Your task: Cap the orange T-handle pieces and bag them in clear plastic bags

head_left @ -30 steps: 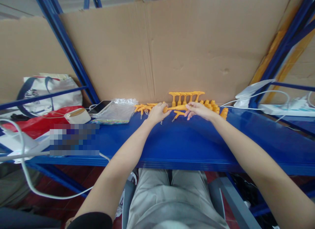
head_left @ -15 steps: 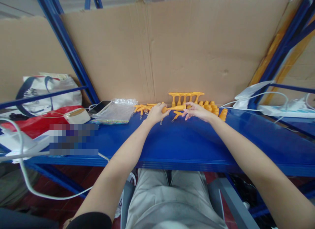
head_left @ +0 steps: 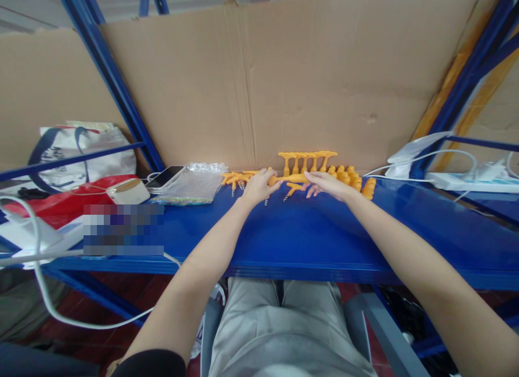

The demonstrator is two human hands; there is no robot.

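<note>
My left hand [head_left: 260,186] is closed around the left end of an orange plastic corkscrew [head_left: 295,178], held level just above the table. At its right end, the thumb and forefinger of my right hand [head_left: 325,184] pinch it while the other fingers curl loosely below. The fingers hide both ends. A loose orange T-shaped corkscrew [head_left: 292,190] with a bare metal spiral lies just in front. Another metal spiral [head_left: 266,200] pokes out below my left hand. Left of that hand lies a pile of orange corkscrews [head_left: 234,179] with their spirals toward me.
Orange T-shaped pieces [head_left: 308,156] stand in a row against the cardboard wall [head_left: 324,79]. Several orange sleeve-like parts [head_left: 344,174] stand right of them. Left on the blue table [head_left: 300,236] are a plastic bag [head_left: 190,187], a phone [head_left: 165,177] and a white box [head_left: 128,191].
My right hand's thumb and forefinger have closed in on the right end of the corkscrew, covering more of it. My left hand has stayed nearly still.
</note>
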